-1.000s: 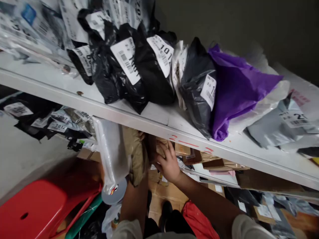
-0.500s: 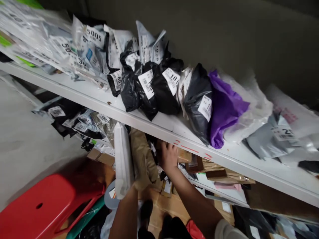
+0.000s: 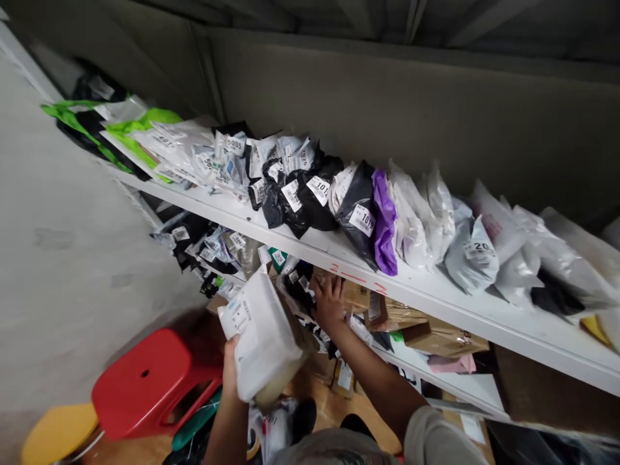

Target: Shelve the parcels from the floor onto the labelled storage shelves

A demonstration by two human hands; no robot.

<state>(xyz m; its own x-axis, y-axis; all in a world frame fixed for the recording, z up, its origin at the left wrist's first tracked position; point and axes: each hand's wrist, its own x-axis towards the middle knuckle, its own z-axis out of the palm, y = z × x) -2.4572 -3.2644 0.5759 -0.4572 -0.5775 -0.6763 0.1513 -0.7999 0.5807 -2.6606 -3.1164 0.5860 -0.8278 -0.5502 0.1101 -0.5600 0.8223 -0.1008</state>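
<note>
My left hand (image 3: 231, 371) grips a white parcel (image 3: 261, 329) by its left side, with a printed label on its face. A brown parcel (image 3: 278, 385) shows behind and below the white one; whether the same hand bears it I cannot tell. My right hand (image 3: 330, 303) reaches under the upper shelf edge, its fingers spread against a cardboard box (image 3: 356, 297) on the lower shelf. Left of those fingers stand dark bags with white labels (image 3: 299, 284).
The upper white shelf (image 3: 426, 284) carries a row of labelled bags, including a purple bag (image 3: 385, 226). More boxes, one a brown carton (image 3: 445, 339), sit on the lower shelf. A red stool (image 3: 145, 381) and a yellow stool (image 3: 61, 433) stand at lower left.
The white parcel has turned from its narrow edge to show its broad labelled face. My right hand stays at the lower shelf, its fingers now more spread. The view takes in more shelf.
</note>
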